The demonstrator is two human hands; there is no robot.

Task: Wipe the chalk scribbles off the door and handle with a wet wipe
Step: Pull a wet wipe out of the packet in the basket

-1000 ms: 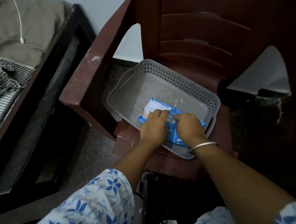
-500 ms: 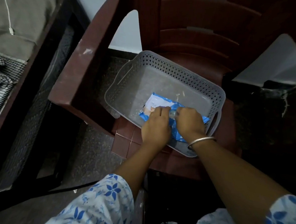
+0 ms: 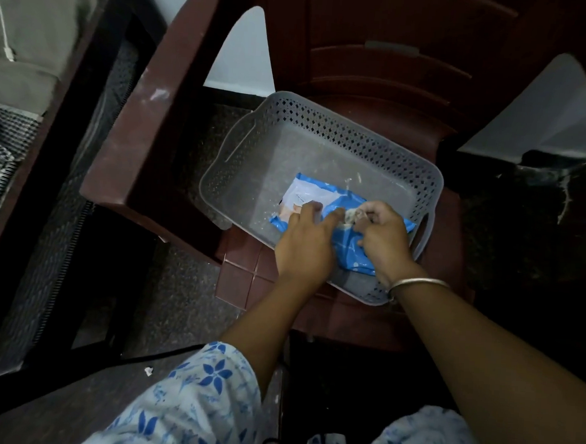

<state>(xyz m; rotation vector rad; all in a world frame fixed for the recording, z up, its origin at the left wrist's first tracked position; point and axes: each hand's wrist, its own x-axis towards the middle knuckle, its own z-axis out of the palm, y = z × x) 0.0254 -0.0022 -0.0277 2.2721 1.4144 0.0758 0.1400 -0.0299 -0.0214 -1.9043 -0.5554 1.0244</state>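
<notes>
Down in basket [image 3: 325, 127] on chair [image 3: 146, 137]: left hand [image 3: 304, 243] fingers fairly straight, pressing wipe pack [image 3: 307, 191] flat; right hand [image 3: 383, 241] fingers pinched on wipe [image 3: 352, 216] at pack opening. Risk: hard yank tears wipe or drags extras out; pack lifts w/ it if left slackens.

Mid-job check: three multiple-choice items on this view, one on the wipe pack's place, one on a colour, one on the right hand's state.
1. Where is the wipe pack? A) floor B) in the grey basket C) bed
2. The chair under the basket is: A) maroon B) green C) white
3. The right hand is: A) idle B) pinching a wipe at the pack C) gripping the basket
Answers: B, basket walls surround the pack; A, armrest and seat look maroon; B, it pinches the white wipe.
</notes>
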